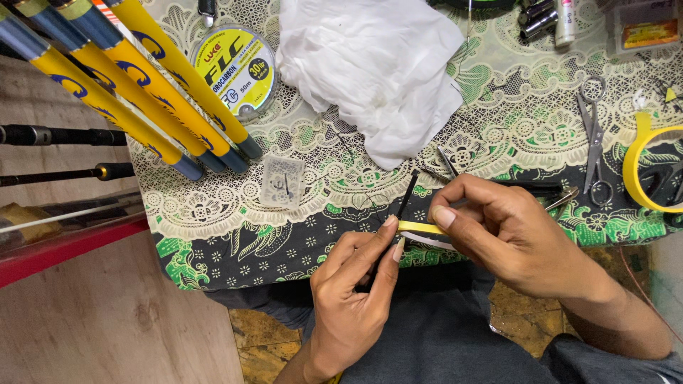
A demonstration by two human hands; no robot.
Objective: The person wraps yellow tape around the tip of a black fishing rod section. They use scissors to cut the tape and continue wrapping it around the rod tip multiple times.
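Pinching one thin black rod (408,193) over the patterned green cloth's (498,92) near edge, the left hand (348,299) grips its lower end; the rod's long axis runs nearly upright, tip pointing away. The right hand (509,235) pinches one yellow tape strip (421,227) crosswise against it. Four yellow-and-blue rod sections (142,78) lie at the upper left, and one pair of steel scissors (594,135) at the right.
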